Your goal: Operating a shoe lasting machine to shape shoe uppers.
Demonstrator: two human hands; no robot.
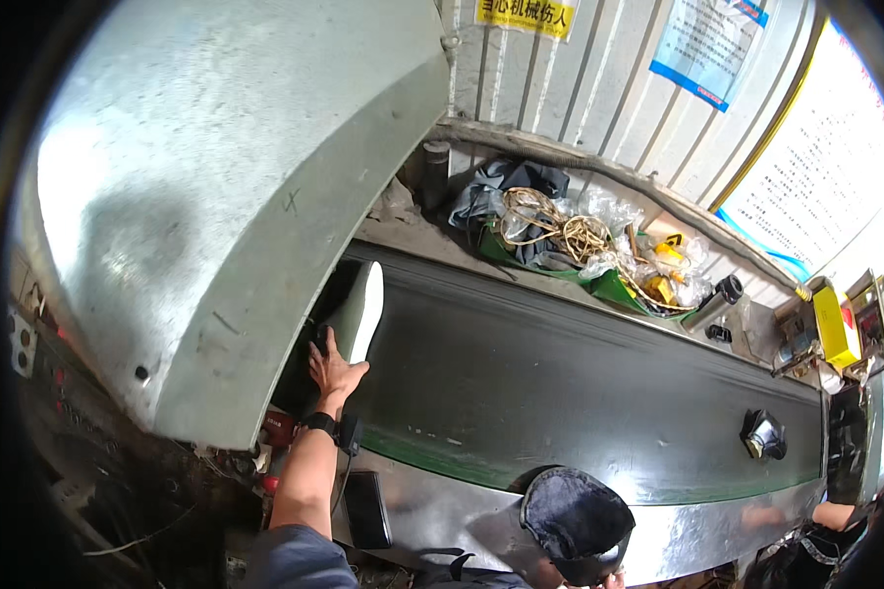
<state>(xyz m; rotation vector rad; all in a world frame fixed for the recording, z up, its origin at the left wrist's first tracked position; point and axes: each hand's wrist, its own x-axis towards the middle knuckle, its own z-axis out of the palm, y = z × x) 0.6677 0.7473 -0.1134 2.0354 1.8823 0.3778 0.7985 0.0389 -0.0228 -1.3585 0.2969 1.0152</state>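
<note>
My left hand (336, 375) reaches out under the hood's edge at the left end of a black conveyor belt (521, 363). Its fingers are at the near end of a dark shoe with a white sole (366, 312), which lies on its side, sole facing right; the thumb stands out beside it. The hood partly hides the shoe's upper. At the bottom centre, my right hand (611, 581) holds a black boot (578, 515) by its lower part, with the fuzzy-lined opening facing up. Only a few fingertips of that hand show.
A large grey metal hood (295, 216) covers the belt's left end. A metal ledge (432, 501) runs along the near side, a black phone-like slab (368, 510) on it. Another dark shoe (763, 434) is far right, near a co-worker's arm (833, 515). Cords and plastic (580, 240) lie behind.
</note>
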